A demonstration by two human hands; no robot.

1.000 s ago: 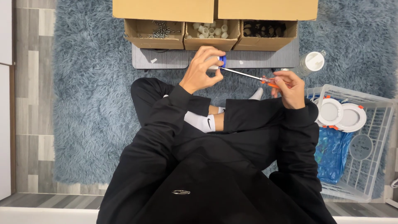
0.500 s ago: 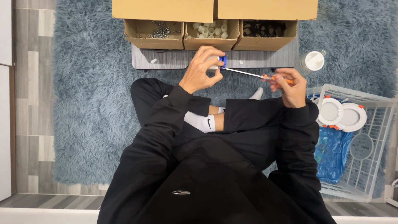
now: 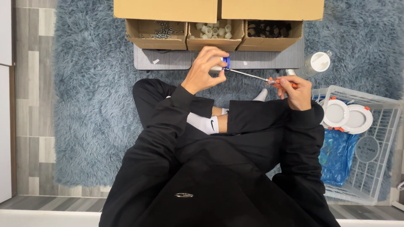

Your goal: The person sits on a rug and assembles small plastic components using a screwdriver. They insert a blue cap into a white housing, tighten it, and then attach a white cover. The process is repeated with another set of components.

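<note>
Left hand (image 3: 205, 69) pinches a small white and blue fitting (image 3: 223, 64) above the grey worktop (image 3: 168, 61). The orange-handled screwdriver (image 3: 261, 78) tip sits in it, right hand (image 3: 294, 90) closed round the handle. Driving looks underway, not finished. Since a second ago, both hands have barely shifted. Finished white lamps (image 3: 347, 115) wait in the basket (image 3: 378, 168).

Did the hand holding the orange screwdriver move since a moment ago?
Yes. The right hand drifted slightly down, away from the cardboard boxes, still gripping the screwdriver.
</note>
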